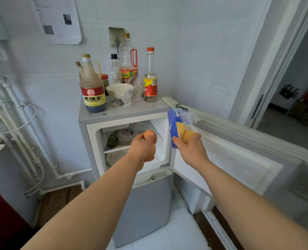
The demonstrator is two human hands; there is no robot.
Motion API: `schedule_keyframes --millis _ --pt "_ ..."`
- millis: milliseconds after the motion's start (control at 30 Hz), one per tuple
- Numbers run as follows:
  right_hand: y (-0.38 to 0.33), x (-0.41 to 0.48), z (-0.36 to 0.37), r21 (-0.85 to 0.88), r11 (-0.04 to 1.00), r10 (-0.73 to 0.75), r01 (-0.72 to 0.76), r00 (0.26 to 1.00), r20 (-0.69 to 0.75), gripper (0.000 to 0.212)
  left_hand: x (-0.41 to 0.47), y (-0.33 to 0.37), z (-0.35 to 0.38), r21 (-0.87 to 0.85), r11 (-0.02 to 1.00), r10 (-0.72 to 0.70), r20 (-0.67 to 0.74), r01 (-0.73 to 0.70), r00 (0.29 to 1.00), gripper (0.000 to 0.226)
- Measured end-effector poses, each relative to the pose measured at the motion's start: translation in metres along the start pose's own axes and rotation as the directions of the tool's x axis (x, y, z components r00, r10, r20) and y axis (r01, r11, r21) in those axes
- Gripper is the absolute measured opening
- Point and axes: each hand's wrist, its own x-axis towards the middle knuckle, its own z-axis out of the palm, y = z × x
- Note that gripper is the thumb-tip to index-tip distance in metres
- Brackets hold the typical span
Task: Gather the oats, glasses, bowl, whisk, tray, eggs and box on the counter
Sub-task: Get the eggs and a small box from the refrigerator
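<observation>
My left hand (142,150) is closed around brown eggs; one egg (150,135) shows above the fingers and another curve peeks out below the palm. It hovers in front of the open upper compartment of a small fridge (93,141). My right hand (190,149) grips a blue and yellow box (179,127) by its lower end, just right of the compartment opening, with the box tilted and its top torn open. A white bowl (119,91) sits on top of the fridge among bottles.
The fridge door (239,152) hangs open to the right. Sauce bottles, including a dark soy bottle (92,87), crowd the fridge top. Covered dishes sit on the shelves inside. White pipes (19,114) run along the left wall. A doorway opens at the far right.
</observation>
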Motion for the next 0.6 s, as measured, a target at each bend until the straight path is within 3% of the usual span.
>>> schedule_keyframes --millis 133,333,600 --pt "0.003 -0.001 -0.043 -0.029 1.0 0.0 -0.002 0.998 -0.056 0.07 -0.014 0.013 0.03 0.001 0.999 0.046 0.043 -0.047 0.998 0.023" --pt "0.021 0.013 -0.11 -0.146 0.989 0.002 -0.023 0.99 -0.144 0.072 -0.027 0.022 0.08 -0.006 0.996 0.09 0.105 -0.09 0.99 0.02" --pt "0.051 0.04 -0.184 -0.406 0.914 -0.017 -0.027 0.994 -0.105 0.07 -0.036 0.023 0.143 -0.008 0.998 0.068 0.009 -0.068 0.998 0.028"
